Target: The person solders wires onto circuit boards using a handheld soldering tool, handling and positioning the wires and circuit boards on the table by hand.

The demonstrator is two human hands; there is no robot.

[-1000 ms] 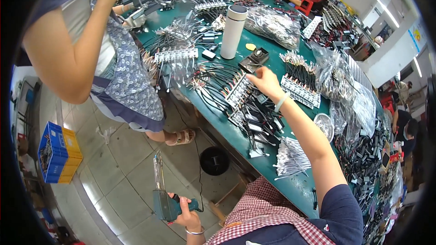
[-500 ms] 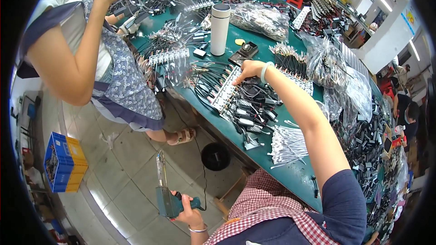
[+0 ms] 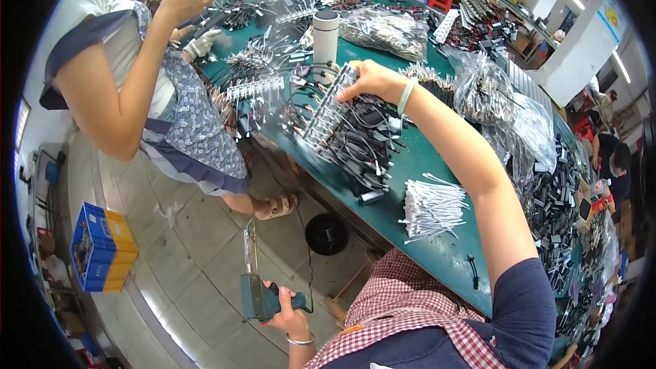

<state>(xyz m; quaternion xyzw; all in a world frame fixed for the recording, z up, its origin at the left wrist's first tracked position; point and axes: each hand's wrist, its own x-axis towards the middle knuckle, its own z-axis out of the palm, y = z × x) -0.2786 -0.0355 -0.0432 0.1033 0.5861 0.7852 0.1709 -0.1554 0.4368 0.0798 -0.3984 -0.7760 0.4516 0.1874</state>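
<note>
Low beside the table, my left hand is closed around the handle of a dark green soldering gun. Its long metal tip points upward, and a black cord runs from the handle. Over the table my right hand grips the upper end of a pale slotted strip, thumb on its face. The strip is tilted, with many wires fixed along it. Black wires and small black cased parts hang or lie beneath it; whether all are off the tabletop I cannot tell. A bundle of thin white leads lies nearer me.
A white bottle stands behind the strip. Bagged wires and heaped black parts cover the far and right side. At left a co-worker in a patterned apron holds parts. A black bin and a blue-yellow crate are on the floor.
My right hand has raised the strip off the table and tilted it, and the wires and black parts have shifted with it. The left hand still holds the soldering gun, nearly unmoved.
</note>
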